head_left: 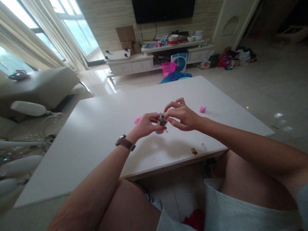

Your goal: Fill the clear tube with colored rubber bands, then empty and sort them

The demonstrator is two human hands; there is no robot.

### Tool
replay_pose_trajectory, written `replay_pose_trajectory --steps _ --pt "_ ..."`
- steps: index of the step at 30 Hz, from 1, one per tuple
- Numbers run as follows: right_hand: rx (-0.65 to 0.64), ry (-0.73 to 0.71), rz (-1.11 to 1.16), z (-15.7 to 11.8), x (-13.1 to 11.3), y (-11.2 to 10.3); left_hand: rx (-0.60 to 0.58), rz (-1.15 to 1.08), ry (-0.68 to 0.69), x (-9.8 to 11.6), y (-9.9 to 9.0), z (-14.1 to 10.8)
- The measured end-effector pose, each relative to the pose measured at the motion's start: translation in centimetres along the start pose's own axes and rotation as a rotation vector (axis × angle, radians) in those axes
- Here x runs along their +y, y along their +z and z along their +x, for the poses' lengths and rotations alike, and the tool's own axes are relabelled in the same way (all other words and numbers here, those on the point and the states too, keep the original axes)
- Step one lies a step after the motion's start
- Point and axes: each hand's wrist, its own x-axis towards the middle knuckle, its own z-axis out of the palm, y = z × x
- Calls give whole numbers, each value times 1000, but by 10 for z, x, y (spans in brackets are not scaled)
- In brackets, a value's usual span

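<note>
My left hand is closed around a small dark and silvery trinket, held above the white table. Fingers of my right hand bend in against the trinket's upper end, fingertips drawn together there; whatever they pinch is too small to make out. Just below the trinket, a small blue and orange piece and a metal clasp show, partly covered by my left hand. A pink item lies behind my left hand. Right of my right hand sits a small pink figure.
Near the front edge of the white table lie a yellow and black charm and a small clear piece. Beyond the table stand a pink basket and a low cabinet. White lamp-like shapes are at left.
</note>
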Motion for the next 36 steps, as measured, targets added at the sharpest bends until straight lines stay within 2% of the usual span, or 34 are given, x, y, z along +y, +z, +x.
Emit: replay_pose_trajectory --steps 8,16,19,23,30,33,36 --pt "44 58 116 5 -5 1 -1 8 2 -2 0 -1" --pt "164 152 228 4 -5 2 14 -7 -7 0 0 -2" --pt "112 123 167 2 -4 3 11 -13 -12 0 0 -1" --pt "-53 52 88 1 -4 6 11 22 4 -2 0 -1" --pt "-244 78 96 5 -5 9 -13 65 20 -6 -2 -1" --pt "-185 110 130 4 -3 8 -7 25 -13 -6 -1 -1" --pt "0 151 175 2 -3 7 -3 -13 -53 -6 0 -1"
